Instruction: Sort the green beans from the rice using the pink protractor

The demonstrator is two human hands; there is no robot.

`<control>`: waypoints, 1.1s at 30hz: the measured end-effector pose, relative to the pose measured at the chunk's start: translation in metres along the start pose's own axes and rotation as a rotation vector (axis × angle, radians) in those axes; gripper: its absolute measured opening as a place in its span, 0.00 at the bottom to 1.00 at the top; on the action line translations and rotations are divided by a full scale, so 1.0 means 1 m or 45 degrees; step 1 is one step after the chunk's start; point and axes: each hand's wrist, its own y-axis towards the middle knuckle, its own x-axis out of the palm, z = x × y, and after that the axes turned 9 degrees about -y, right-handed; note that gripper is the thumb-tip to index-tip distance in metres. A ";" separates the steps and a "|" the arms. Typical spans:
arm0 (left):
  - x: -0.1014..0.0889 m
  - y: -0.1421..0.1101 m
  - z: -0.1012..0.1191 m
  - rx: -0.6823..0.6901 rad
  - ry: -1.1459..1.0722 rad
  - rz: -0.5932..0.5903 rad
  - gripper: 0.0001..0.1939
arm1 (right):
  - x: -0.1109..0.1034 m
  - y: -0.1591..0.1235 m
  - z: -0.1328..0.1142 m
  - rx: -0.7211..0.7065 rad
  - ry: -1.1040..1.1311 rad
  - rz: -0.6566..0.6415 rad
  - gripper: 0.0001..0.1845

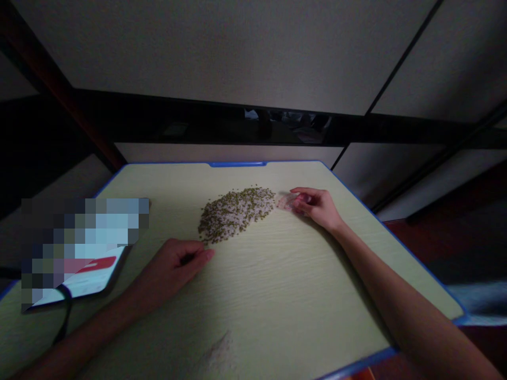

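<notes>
A heap of small green and pale grains [236,212] lies spread on the pale green table [277,285]. My left hand [174,264] rests on the table just below the heap's near left end, fingers curled together with the fingertips close to the grains. My right hand [317,207] lies at the heap's right end, its fingers closed on a small clear plastic piece [285,201] that touches the table beside the grains.
A tablet or phone with a lit screen [85,264] lies at the table's left side, a dark cable [65,316] running from it toward the near edge. The table has a blue rim [237,164]. Tiled floor surrounds it.
</notes>
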 end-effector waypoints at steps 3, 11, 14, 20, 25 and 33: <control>0.000 0.000 0.001 0.001 0.003 -0.003 0.20 | 0.002 0.001 0.000 0.015 -0.012 0.024 0.16; 0.000 -0.001 0.001 -0.019 0.019 0.001 0.20 | 0.009 0.005 0.003 0.032 -0.041 0.065 0.19; 0.001 0.000 0.000 -0.011 0.027 -0.002 0.20 | 0.010 0.006 0.003 0.035 -0.057 0.080 0.19; 0.001 0.000 0.002 -0.008 0.032 -0.004 0.20 | 0.013 0.008 -0.001 0.017 -0.062 0.071 0.19; 0.001 0.000 0.002 -0.028 0.022 -0.001 0.19 | 0.011 0.008 -0.002 -0.009 -0.041 0.024 0.19; 0.001 0.000 0.004 -0.027 0.027 -0.012 0.20 | 0.002 0.007 0.000 -0.043 -0.020 -0.062 0.19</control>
